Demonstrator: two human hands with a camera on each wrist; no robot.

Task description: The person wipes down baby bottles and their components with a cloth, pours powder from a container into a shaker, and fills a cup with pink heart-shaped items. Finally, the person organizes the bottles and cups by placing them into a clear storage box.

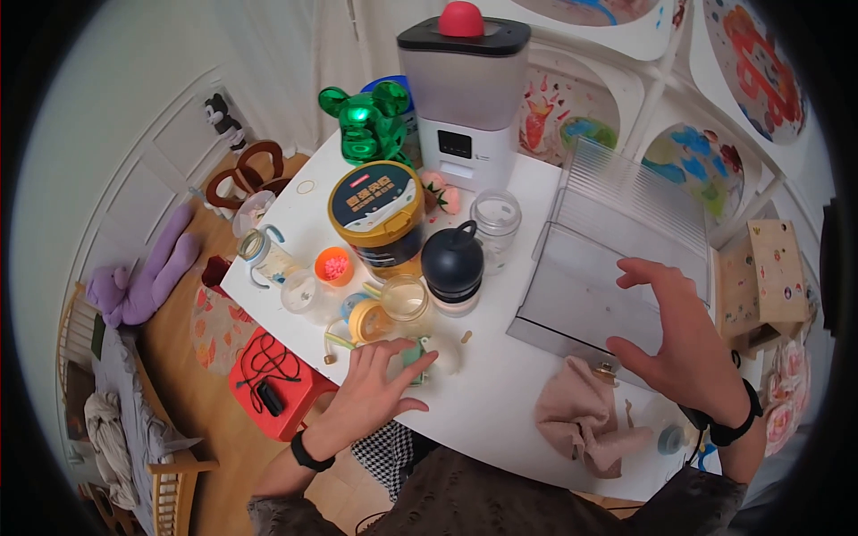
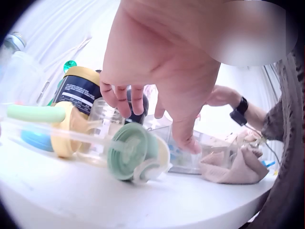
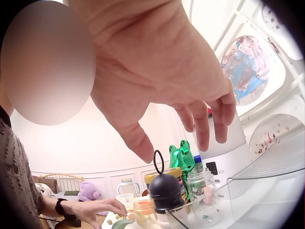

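Note:
My left hand (image 1: 380,384) hovers at the front of the white table, fingers loosely bent and holding nothing. Just below it a green screw lid (image 2: 131,152) lies on its side, its inner face showing in the left wrist view. Beside that lid is a yellow lid (image 1: 368,320) with a pale green straw piece (image 2: 35,113). Over a clear grey plastic box (image 1: 585,286) with a ribbed lid, my right hand (image 1: 666,344) is spread, thumb apart from the fingers, grasping nothing. A crumpled beige cloth (image 1: 585,415) lies below the right hand.
A dark round bottle with a loop (image 1: 452,261), an open glass jar (image 1: 496,219) and a gold-lidded tub (image 1: 378,210) stand mid-table. Behind them are a tall dispenser (image 1: 465,107) and a shiny green bear figure (image 1: 365,125). A red stool (image 1: 268,384) stands left of the table.

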